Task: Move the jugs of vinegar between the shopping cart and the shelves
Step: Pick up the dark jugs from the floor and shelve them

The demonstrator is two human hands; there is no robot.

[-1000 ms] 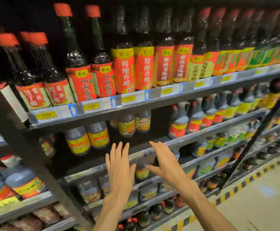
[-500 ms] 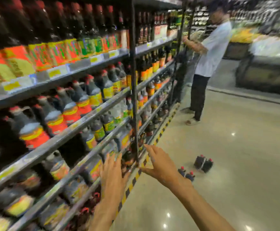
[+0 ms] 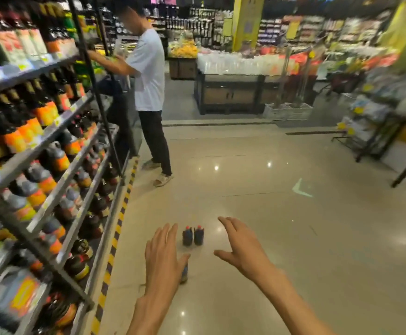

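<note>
While both hands hang empty over the floor, the task looks mid-way at best. Left hand (image 3: 164,257), lower centre of frame, has fingers straight and spread, holding nothing; right hand (image 3: 242,247), just right of it, is likewise wide, thumb out, nothing in its grip.

Task's things: two dark jugs (image 3: 193,235) w/ red caps stand upright on the floor (image 3: 281,238), touching side by side, between the two hands as the picture shows them, a bit above. A third jug (image 3: 184,274) peeks out from behind the left hand, mostly hidden; can't tell if there's another beside it. So at least 3 jugs are off the shelves and parked on the floor, neither shelved nor in a cart.

Shelves (image 3: 52,131) run down the left side of frame, packed w/ bottles and jugs; rows look pretty full, though blur hides any gaps. No shopping cart visible near the hands, so can't say how many jugs are in it, if any.

Another person (image 3: 149,76) in a white tee stands upper centre-left, working at the same shelving, well apart from the floor jugs.

Judgement: the floor jugs are what's left to move; prob. next is reaching down for them, w/ both hands already open toward them. Which way they go, shelf or cart, can't be told from this.
</note>
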